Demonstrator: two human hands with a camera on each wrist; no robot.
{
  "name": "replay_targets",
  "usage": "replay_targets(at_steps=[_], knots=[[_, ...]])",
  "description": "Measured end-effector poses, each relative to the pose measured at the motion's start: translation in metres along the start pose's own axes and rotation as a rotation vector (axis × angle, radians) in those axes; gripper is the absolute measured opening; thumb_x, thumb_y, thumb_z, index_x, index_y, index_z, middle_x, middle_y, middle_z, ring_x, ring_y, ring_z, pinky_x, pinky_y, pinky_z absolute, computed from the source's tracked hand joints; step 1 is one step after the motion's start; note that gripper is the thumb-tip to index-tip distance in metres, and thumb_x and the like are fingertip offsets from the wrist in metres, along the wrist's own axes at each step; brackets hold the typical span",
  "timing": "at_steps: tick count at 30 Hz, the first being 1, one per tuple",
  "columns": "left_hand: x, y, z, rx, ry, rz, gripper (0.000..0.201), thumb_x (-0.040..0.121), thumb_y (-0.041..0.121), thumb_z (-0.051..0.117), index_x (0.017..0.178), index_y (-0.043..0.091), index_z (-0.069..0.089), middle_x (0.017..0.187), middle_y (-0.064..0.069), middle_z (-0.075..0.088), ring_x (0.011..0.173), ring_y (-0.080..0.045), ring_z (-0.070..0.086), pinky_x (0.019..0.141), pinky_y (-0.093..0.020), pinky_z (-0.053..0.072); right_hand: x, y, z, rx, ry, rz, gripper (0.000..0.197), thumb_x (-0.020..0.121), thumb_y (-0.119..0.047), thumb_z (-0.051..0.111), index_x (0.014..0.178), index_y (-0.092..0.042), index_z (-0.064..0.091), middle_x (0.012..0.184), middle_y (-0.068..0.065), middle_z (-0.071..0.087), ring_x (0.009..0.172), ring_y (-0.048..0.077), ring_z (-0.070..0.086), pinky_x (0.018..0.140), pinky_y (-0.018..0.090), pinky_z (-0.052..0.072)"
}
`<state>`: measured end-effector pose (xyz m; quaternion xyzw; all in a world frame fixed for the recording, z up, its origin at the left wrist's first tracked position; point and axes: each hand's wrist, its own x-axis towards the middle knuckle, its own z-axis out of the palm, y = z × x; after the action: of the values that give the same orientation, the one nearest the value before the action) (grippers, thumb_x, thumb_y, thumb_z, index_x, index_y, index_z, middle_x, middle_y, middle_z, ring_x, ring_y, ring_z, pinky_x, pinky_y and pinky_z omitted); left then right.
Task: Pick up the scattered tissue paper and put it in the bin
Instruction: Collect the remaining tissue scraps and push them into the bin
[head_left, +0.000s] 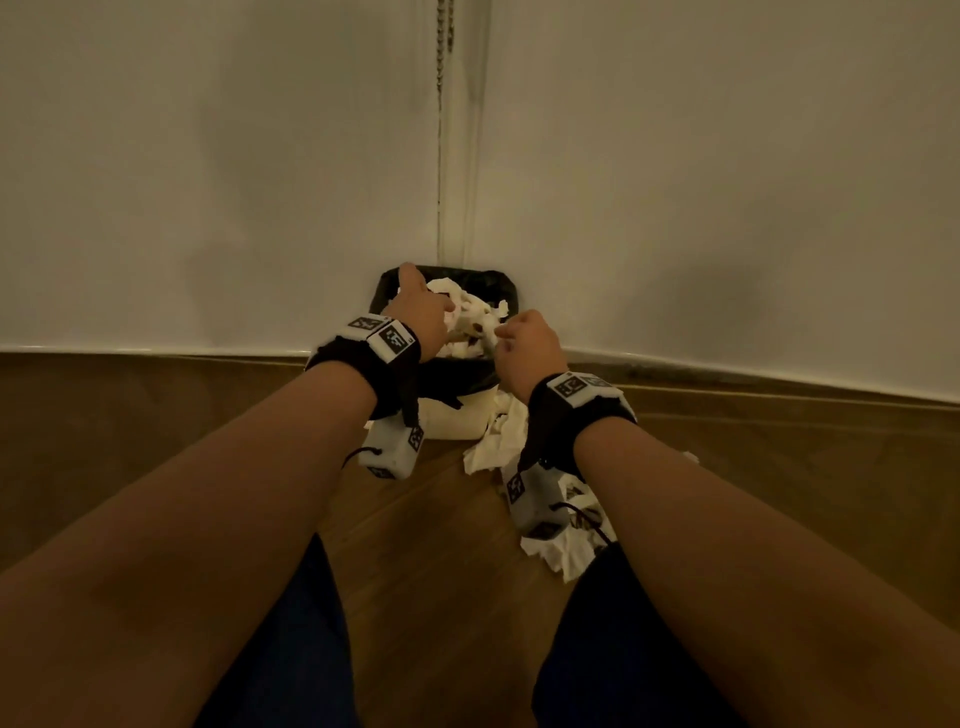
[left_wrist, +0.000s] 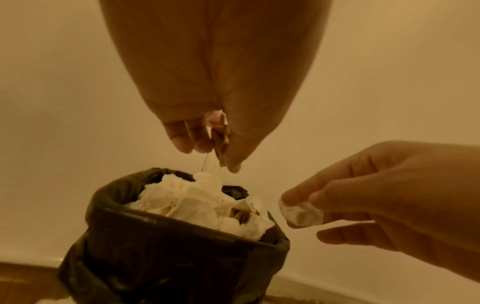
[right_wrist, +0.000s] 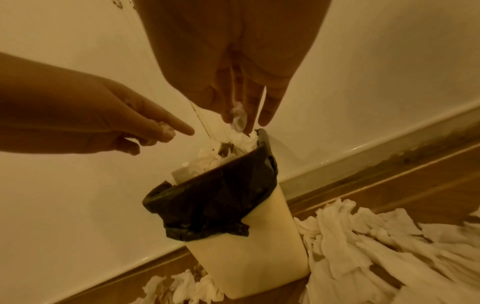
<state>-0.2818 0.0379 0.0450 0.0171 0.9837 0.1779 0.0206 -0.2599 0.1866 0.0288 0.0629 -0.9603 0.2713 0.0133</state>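
Observation:
A white bin (head_left: 452, 415) with a black liner (left_wrist: 182, 246) stands against the wall, heaped with crumpled tissue (left_wrist: 187, 201). Both hands hover over its mouth. My left hand (left_wrist: 215, 152) points down and pinches a small brownish scrap (left_wrist: 221, 142) between thumb and fingers. My right hand (right_wrist: 241, 123) is at the bin's right rim and pinches a small white tissue wad (left_wrist: 301, 214) at its fingertips. More torn tissue (right_wrist: 363, 246) lies on the floor right of the bin, and some (right_wrist: 187, 288) at its left foot.
The bin (right_wrist: 249, 257) sits in a corner where white walls (head_left: 208, 208) meet a brown wooden floor (head_left: 441, 571). A beaded cord (head_left: 441, 78) hangs down the wall behind it. My knees in dark trousers (head_left: 291, 649) frame the floor below.

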Motion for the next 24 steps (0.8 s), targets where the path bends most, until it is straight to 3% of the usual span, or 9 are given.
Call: replay_targets(at_steps=[3, 6, 9, 12, 15, 18, 24], knots=[[0.002, -0.005, -0.002, 0.014, -0.034, 0.077, 0.025, 0.092, 0.013, 0.051, 0.11, 0.02, 0.068, 0.125, -0.013, 0.048, 0.105, -0.027, 0.054, 0.094, -0.036, 0.046, 0.004, 0.0, 0.011, -0.053, -0.062, -0.038, 0.03, 0.095, -0.011, 0.043, 0.117, 0.001, 0.059, 0.13, 0.014, 0.044, 0.112, 0.026, 0.051, 0.1, 0.03, 0.041], [0.002, -0.01, 0.0, 0.029, -0.048, 0.105, 0.018, 0.09, 0.02, 0.057, 0.102, 0.02, 0.071, 0.115, -0.01, 0.057, 0.104, -0.026, 0.056, 0.09, -0.036, 0.047, 0.011, -0.003, 0.026, -0.057, -0.12, 0.015, 0.03, 0.093, -0.013, 0.046, 0.118, 0.0, 0.055, 0.139, 0.01, 0.03, 0.105, 0.031, 0.055, 0.097, 0.039, 0.045], [0.003, -0.009, 0.005, 0.054, -0.079, 0.095, 0.022, 0.092, 0.022, 0.055, 0.108, 0.019, 0.07, 0.116, -0.008, 0.062, 0.104, -0.025, 0.057, 0.089, -0.033, 0.047, 0.015, -0.007, 0.04, -0.077, -0.169, 0.058, 0.029, 0.091, -0.017, 0.047, 0.117, -0.006, 0.053, 0.14, 0.007, 0.025, 0.105, 0.035, 0.053, 0.1, 0.045, 0.042], [0.009, -0.009, 0.014, 0.1, -0.147, 0.072, 0.029, 0.096, 0.02, 0.046, 0.117, 0.016, 0.066, 0.118, -0.01, 0.061, 0.105, -0.027, 0.057, 0.084, -0.034, 0.047, 0.019, -0.007, 0.052, -0.158, -0.209, 0.05, 0.033, 0.09, -0.023, 0.046, 0.12, -0.013, 0.054, 0.141, 0.005, 0.024, 0.115, 0.029, 0.048, 0.114, 0.05, 0.021], [0.013, -0.008, 0.026, 0.19, -0.233, 0.047, 0.036, 0.098, 0.015, 0.039, 0.13, 0.011, 0.054, 0.132, -0.015, 0.052, 0.119, -0.032, 0.049, 0.099, -0.041, 0.042, 0.026, -0.006, 0.064, -0.247, -0.23, 0.033, 0.039, 0.089, -0.027, 0.045, 0.126, -0.018, 0.05, 0.14, 0.003, 0.027, 0.122, 0.028, 0.044, 0.115, 0.056, 0.007], [0.019, -0.011, 0.036, 0.208, -0.252, 0.034, 0.043, 0.099, 0.018, 0.036, 0.14, 0.008, 0.039, 0.144, -0.017, 0.039, 0.131, -0.034, 0.037, 0.11, -0.04, 0.03, 0.033, -0.005, 0.073, -0.295, -0.235, 0.011, 0.048, 0.086, -0.027, 0.047, 0.134, -0.02, 0.041, 0.14, 0.002, 0.031, 0.13, 0.026, 0.037, 0.114, 0.059, 0.002], [0.02, -0.01, 0.046, 0.238, -0.35, -0.03, 0.041, 0.102, 0.027, 0.026, 0.135, 0.012, 0.045, 0.139, -0.011, 0.047, 0.124, -0.028, 0.046, 0.106, -0.039, 0.034, 0.04, -0.004, 0.079, -0.417, -0.276, -0.001, 0.053, 0.086, -0.032, 0.053, 0.134, -0.017, 0.038, 0.136, 0.005, 0.043, 0.131, 0.025, 0.037, 0.11, 0.062, -0.003]])
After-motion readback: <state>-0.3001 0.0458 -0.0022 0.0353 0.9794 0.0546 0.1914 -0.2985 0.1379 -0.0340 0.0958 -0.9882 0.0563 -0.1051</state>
